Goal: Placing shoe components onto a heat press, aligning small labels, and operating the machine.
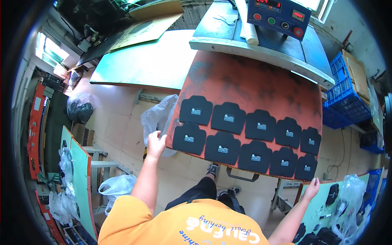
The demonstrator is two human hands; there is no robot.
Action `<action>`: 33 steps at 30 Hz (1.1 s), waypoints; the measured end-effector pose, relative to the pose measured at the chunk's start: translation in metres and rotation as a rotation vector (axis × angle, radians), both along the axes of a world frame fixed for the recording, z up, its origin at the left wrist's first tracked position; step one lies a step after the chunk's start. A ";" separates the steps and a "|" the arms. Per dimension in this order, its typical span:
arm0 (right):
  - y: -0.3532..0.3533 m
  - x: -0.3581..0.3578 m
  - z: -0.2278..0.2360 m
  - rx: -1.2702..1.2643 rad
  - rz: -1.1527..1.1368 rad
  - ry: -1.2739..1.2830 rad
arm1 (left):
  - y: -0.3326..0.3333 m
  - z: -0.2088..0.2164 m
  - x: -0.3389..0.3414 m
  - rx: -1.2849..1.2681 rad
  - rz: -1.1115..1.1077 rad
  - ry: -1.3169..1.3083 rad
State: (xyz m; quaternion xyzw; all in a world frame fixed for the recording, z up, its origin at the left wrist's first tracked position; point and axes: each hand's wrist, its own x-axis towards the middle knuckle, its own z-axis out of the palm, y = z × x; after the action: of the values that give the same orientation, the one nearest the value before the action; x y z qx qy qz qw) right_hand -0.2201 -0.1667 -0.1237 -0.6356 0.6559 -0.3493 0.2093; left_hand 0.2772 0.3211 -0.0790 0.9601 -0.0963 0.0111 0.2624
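Left hand: the left hand (155,143) gripped the near-left corner of the red board (249,87), fingers curled over its edge, just beside the nearest black piece.
Right hand: the right hand (312,188) rested at the board's near-right corner, fingers against the edge; whether it clasped the edge or only touched it could not be told.
Board: a worn red-orange slab with dark scorch marks, lying flat under the press (261,45), its near edge toward the person, between both hands.
Pieces: ten black pieces (228,118) lay on the board in two rows of five, each with a small white label at its centre; they sat close together, neighbours touching or nearly so, filling the board's near half.
Press: a grey-white upper plate overhung the board's far end; a blue control box (281,16) with red and green buttons and lit displays stood on top, with a white roll (249,24) beside it.
Left side: a green table (147,61) stood beyond the board, and a white plastic bag (157,116) hung just beside the left hand.
Right side: blue crates (345,98) were stacked past the press; a green table (322,204) by the right hand carried more black pieces and a clear bag (351,200).
Person: an orange shirt (179,224) filled the lower edge, both bare forearms reaching up to the board.
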 end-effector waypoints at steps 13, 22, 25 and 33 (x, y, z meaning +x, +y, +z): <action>0.004 0.002 0.027 0.707 0.021 -0.920 | 0.011 -0.001 -0.002 -0.758 0.103 0.711; 0.001 -0.009 0.016 0.735 0.031 -1.150 | 0.012 0.000 -0.009 -1.019 0.054 0.760; 0.004 -0.008 0.018 0.700 0.048 -1.113 | 0.013 -0.002 -0.006 -1.027 0.012 0.767; 0.072 0.043 0.051 -0.054 0.142 -0.197 | -0.092 0.057 -0.077 -0.252 -0.440 -0.176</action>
State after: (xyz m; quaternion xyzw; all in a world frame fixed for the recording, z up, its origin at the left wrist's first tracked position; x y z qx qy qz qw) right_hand -0.1768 -0.0943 -0.0726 -0.6484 0.5758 -0.4120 0.2796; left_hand 0.2003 0.2296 -0.0221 0.8710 -0.3231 0.0493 0.3667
